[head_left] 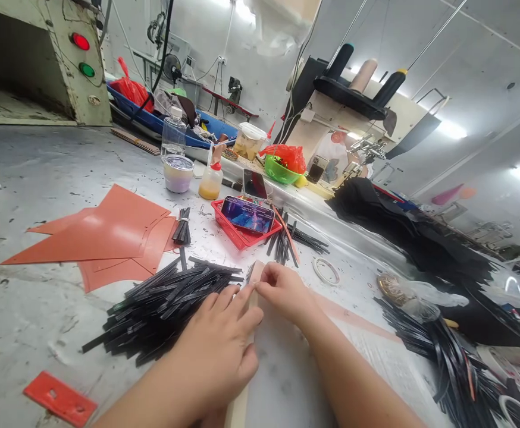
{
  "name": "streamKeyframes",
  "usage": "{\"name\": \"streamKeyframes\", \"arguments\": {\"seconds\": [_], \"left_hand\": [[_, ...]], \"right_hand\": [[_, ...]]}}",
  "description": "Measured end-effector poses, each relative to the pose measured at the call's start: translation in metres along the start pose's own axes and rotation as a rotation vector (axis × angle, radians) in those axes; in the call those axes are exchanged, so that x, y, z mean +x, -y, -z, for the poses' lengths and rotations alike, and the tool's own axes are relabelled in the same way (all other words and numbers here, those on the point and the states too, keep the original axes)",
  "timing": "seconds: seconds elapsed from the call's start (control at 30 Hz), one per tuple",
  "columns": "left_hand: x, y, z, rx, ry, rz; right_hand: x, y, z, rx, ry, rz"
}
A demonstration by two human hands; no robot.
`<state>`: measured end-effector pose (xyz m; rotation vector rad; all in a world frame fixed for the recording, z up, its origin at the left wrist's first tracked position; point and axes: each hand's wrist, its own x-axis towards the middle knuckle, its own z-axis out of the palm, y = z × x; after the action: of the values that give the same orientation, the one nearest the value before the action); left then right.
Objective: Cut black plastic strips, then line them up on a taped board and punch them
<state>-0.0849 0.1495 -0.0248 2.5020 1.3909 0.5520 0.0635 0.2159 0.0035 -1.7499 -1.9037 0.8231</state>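
A long, narrow beige strip (pixel 241 410) runs away from me along the table, its far end between my hands. My left hand (pixel 218 342) lies over the strip with bent fingers pressed on it near that end. Thumb and forefinger of my right hand (pixel 287 292) meet in a pinch at the strip's far end, touching the left fingertips. Whatever is between them is too small to make out. Close by on the left is a heaped pile of short black strips (pixel 166 303). A tied bundle of black strips (pixel 182 226) lies beyond it.
Orange-brown sheet pieces (pixel 112 232) lie at left, near a red plate (pixel 59 398). Ahead, a red basket (pixel 237 241) bears a phone (pixel 248 214). A tape ring (pixel 326 271), black strips (pixel 454 362) and black sheets (pixel 403 226) are at right. A sewing machine (pixel 326 113) stands behind.
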Motion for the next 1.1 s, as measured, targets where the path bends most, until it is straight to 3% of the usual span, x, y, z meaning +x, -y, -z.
{"name": "streamKeyframes", "arguments": {"seconds": [0.1, 0.33, 0.47, 0.57, 0.67, 0.8, 0.97, 1.1], "left_hand": [[0.007, 0.0, 0.004, 0.003, 0.042, -0.003], [0.01, -0.001, -0.001, 0.057, -0.019, -0.014], [0.01, -0.001, -0.002, 0.033, -0.002, 0.026], [0.009, 0.0, -0.004, 0.024, -0.037, 0.03], [0.006, 0.003, -0.006, 0.018, -0.09, 0.011], [0.005, 0.009, -0.011, -0.008, -0.117, -0.026], [0.005, 0.014, -0.017, -0.053, -0.146, -0.022], [0.004, 0.014, -0.014, -0.071, -0.138, -0.009]], "right_hand": [[0.003, 0.0, 0.0, 0.023, 0.008, -0.031], [0.007, -0.008, 0.002, 0.166, -0.016, -0.071], [0.002, -0.012, 0.008, 0.232, -0.065, -0.001], [-0.003, -0.012, 0.012, 0.196, 0.033, 0.112], [-0.003, -0.014, 0.013, 0.12, 0.132, 0.117], [0.002, -0.018, 0.011, 0.099, 0.143, 0.048], [0.002, -0.013, 0.009, 0.123, 0.117, 0.076], [0.001, -0.005, 0.012, 0.137, 0.198, 0.044]]}}
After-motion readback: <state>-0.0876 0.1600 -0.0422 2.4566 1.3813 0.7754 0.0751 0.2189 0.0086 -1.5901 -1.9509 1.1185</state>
